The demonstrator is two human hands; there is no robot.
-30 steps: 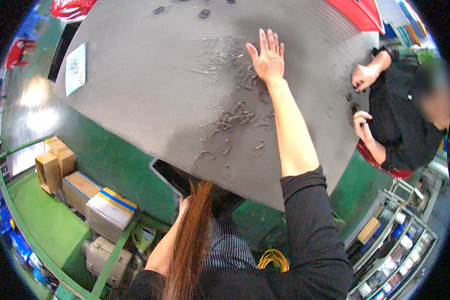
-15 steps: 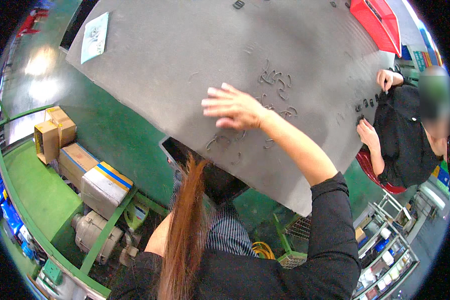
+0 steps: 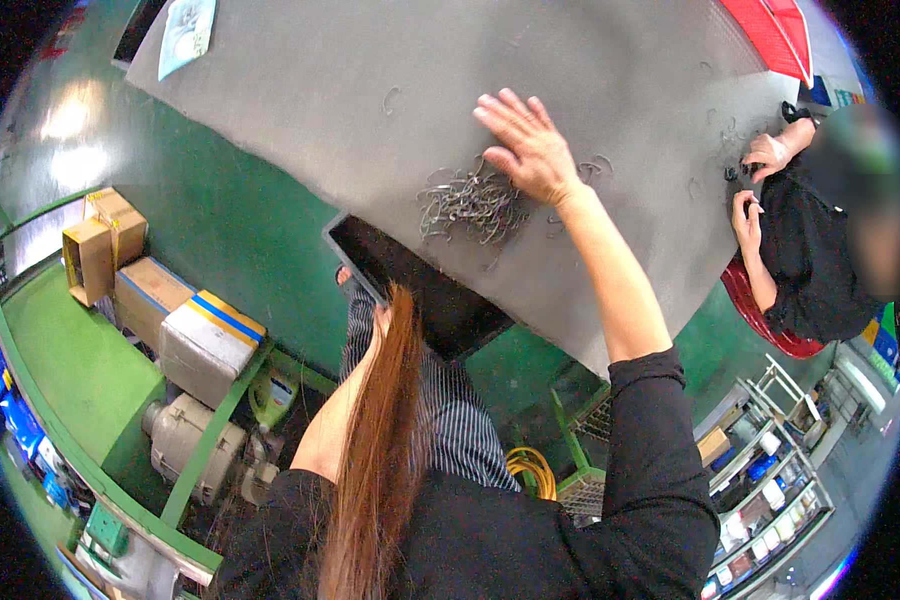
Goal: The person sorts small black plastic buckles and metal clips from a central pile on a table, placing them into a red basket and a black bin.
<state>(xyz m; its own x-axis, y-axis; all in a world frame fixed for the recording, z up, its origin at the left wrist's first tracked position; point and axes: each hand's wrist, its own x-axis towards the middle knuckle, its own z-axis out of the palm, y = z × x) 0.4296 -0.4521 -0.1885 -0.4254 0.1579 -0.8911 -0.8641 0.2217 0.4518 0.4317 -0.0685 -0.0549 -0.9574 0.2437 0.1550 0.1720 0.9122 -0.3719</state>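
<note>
A worker's right hand (image 3: 525, 145), fingers extended and slightly parted, grasping nothing visible, is poised at a grey tabletop (image 3: 300, 110); just left of it and nearer the body, thin, dark curved pieces lie in a tangled heap (image 3: 475, 208); beyond the heap toward the body, the left hand (image 3: 381, 318) appears to be at the rim of a black bin (image 3: 430, 300), its grip partly hidden by a ponytail (image 3: 380, 430) and impossible to tell; most pieces appear gathered, though a lone curved piece (image 3: 391, 100) left of the right fingertips and strays (image 3: 602, 165) beside that wrist lie apart; markings on a pale packet (image 3: 186, 35), farther left, are too small to read.
</note>
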